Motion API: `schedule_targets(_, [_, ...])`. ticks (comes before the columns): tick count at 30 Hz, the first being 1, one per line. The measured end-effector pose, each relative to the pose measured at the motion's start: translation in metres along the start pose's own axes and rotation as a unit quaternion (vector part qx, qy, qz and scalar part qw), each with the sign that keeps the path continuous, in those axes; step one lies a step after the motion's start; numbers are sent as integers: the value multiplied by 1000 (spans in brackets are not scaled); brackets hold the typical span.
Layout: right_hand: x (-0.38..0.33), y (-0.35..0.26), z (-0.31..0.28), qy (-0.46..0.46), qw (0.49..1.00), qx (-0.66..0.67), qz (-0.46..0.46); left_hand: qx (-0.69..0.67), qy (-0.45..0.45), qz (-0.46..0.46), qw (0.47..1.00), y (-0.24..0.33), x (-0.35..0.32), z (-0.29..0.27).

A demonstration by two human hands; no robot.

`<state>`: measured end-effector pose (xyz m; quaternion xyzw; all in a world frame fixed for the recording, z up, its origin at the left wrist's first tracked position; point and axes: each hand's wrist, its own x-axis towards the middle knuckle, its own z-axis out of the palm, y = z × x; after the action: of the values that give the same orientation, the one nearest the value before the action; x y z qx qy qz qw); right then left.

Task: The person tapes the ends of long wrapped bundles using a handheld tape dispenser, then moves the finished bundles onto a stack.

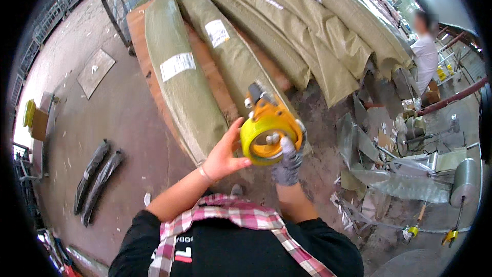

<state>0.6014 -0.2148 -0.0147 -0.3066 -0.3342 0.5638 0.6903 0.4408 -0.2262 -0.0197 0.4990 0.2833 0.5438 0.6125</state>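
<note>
head | both hands on tape dispenser (267, 132) | wrapped rolls (220, 56) just beyond

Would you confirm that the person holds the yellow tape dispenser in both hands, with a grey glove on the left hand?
Not quite: in the head view the grey glove is on the right hand; the left hand is bare. Both hands do hold the yellow tape dispenser.
</note>
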Motion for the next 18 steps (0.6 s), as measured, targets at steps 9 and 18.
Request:
schedule_targets(9, [-104,-10,-81,-235,934,-243,113,324,-196,-34,925,-4,-59,2])
schedule_targets(18, [-142,0,-67,-66,885,34,461,95,-13,-377,921,18,-83,12])
